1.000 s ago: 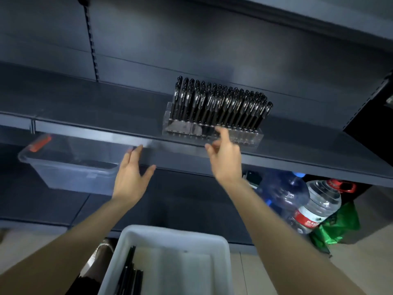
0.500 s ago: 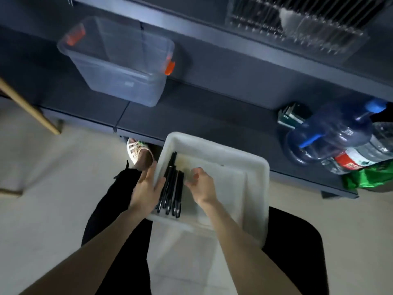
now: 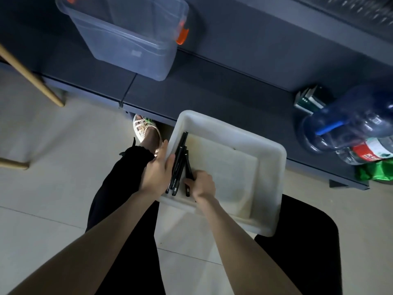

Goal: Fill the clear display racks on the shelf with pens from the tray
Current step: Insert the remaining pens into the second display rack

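Note:
A white tray [image 3: 279, 188] rests on my lap. Several black pens [image 3: 180, 158] lie bunched along its left wall. My left hand [image 3: 156, 170] rests over the tray's left rim, and its straight fingers press against the pen bundle. My right hand [image 3: 202, 185] is inside the tray with its fingers curled round the lower ends of the pens on the bundle's right side. A blurred strip of the clear display rack [image 3: 361, 11] shows at the top right edge, on the upper shelf.
A clear storage box [image 3: 127, 41] with orange latches stands on the dark lower shelf [image 3: 223, 88]. A blue water jug [image 3: 350, 122], a red-labelled bottle [image 3: 370, 153] and a green bag [image 3: 376, 172] sit at right. A wooden leg [image 3: 32, 75] crosses the left.
My gaze dropped from the filled rack on the shelf to the tray. Both hands came down from the shelf edge into the tray, and the right hand closed on the pens.

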The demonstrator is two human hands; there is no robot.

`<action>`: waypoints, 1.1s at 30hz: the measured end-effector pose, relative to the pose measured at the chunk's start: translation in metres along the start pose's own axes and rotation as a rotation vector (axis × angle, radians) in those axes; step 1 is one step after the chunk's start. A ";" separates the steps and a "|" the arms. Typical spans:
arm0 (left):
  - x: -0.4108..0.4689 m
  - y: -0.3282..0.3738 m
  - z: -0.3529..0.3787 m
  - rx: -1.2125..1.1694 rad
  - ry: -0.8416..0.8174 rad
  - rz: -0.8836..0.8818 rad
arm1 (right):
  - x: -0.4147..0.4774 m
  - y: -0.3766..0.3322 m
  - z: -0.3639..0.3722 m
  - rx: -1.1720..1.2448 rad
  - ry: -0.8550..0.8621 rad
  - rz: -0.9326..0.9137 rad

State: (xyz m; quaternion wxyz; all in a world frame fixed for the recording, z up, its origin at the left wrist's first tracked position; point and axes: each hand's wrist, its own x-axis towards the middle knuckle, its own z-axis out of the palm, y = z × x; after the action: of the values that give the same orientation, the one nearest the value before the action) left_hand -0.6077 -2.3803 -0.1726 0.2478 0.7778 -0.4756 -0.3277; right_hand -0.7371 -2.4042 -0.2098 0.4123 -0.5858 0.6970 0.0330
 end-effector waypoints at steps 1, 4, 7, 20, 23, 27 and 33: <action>0.000 0.000 0.000 -0.005 -0.005 0.003 | -0.003 0.002 -0.005 0.025 0.018 -0.009; -0.001 0.003 -0.004 0.028 -0.014 0.042 | -0.014 0.005 -0.031 0.041 0.043 -0.062; -0.003 0.019 -0.020 0.093 0.005 0.133 | -0.029 0.002 -0.075 0.016 0.027 -0.141; -0.060 0.222 -0.135 0.173 0.060 0.800 | -0.201 -0.057 -0.306 0.391 0.469 -0.648; -0.084 0.263 -0.153 0.145 0.097 0.868 | -0.235 -0.067 -0.342 0.572 0.553 -0.723; -0.103 0.306 -0.166 -0.019 0.119 0.857 | -0.264 -0.077 -0.368 0.809 0.654 -0.781; -0.081 0.337 -0.164 -0.113 0.125 0.782 | -0.244 -0.093 -0.392 0.779 0.756 -0.762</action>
State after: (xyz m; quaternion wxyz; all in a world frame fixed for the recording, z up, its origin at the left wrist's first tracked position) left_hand -0.7070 -2.4379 0.1928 0.4247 0.5418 -0.7010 -0.1865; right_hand -0.8754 -2.4478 0.2382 0.3038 -0.5706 0.4988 -0.5774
